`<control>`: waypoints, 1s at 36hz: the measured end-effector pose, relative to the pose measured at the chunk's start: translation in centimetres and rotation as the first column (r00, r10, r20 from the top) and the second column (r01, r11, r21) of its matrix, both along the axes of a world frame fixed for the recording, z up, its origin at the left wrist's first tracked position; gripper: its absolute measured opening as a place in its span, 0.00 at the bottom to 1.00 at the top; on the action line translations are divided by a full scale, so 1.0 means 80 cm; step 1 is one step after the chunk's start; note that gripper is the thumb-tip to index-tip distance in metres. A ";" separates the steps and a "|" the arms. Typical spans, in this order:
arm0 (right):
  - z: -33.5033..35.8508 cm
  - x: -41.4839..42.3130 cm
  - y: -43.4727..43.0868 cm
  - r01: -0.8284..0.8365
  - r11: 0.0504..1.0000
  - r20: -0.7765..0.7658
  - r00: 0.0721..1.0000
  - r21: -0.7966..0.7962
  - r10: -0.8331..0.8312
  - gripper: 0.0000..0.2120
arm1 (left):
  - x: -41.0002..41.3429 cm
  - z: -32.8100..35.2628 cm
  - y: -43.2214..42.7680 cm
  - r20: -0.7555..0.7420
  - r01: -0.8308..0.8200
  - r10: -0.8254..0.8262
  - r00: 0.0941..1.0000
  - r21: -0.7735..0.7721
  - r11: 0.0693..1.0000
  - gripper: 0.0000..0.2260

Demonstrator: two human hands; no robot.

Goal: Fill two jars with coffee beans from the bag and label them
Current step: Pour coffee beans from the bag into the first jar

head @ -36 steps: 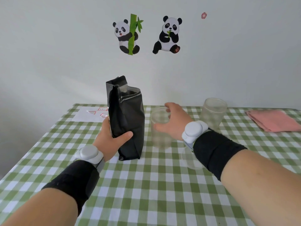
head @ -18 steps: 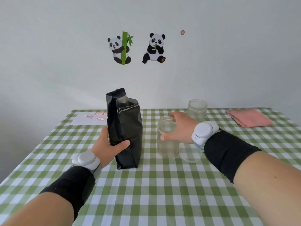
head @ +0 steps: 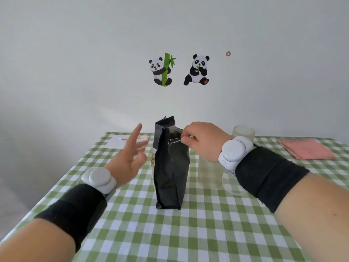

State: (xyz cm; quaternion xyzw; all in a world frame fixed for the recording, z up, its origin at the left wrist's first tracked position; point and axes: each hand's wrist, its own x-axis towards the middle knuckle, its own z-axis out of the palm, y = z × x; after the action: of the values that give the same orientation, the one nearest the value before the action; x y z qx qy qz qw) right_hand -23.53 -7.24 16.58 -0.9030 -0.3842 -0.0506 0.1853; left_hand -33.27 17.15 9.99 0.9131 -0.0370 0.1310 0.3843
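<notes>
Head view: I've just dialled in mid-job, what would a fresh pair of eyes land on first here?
The black bag stands upright mid-table, with the right hand pinching its top edge and the left hand open beside it, not touching. Next come the panda stickers on the wall above, and a clear jar just right of the bag, partly behind the right wrist.

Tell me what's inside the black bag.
Only pale inner lining shows at the mouth of the black bag, where the right hand pinches its edge. The opaque walls hide any contents.
</notes>
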 end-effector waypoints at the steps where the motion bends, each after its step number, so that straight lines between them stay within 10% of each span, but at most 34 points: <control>1: 0.000 0.000 0.000 0.007 1.000 -0.003 1.000 0.000 -0.007 0.11 | 0.003 0.012 0.001 0.064 -0.031 0.031 0.997 -0.010 0.999 0.29; 12: 0.030 -0.002 0.004 0.012 0.972 0.023 1.000 -0.233 -0.007 0.16 | 0.048 0.106 -0.025 0.013 0.023 -0.032 0.999 0.464 0.885 0.05; 20: 0.034 0.004 0.006 0.034 0.972 0.053 0.998 -0.231 -0.022 0.17 | 0.051 0.111 -0.026 0.023 -0.058 0.054 0.998 0.525 0.849 0.07; 30: 0.026 0.010 0.008 0.039 0.992 -0.030 0.999 -0.124 -0.043 0.22 | 0.038 0.066 -0.035 0.010 0.007 -0.007 1.000 0.060 0.998 0.03; 36: 0.041 -0.004 0.018 0.017 0.971 -0.146 0.989 0.238 0.018 0.21 | 0.036 0.024 -0.055 0.102 0.052 -0.034 0.994 -0.185 0.981 0.22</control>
State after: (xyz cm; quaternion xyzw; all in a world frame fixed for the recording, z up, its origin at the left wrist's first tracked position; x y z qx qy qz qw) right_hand -23.83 -5.77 19.88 -0.8755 -0.3609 -0.0297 0.3200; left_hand -30.38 12.77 11.91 0.8644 -0.0632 0.1705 0.4689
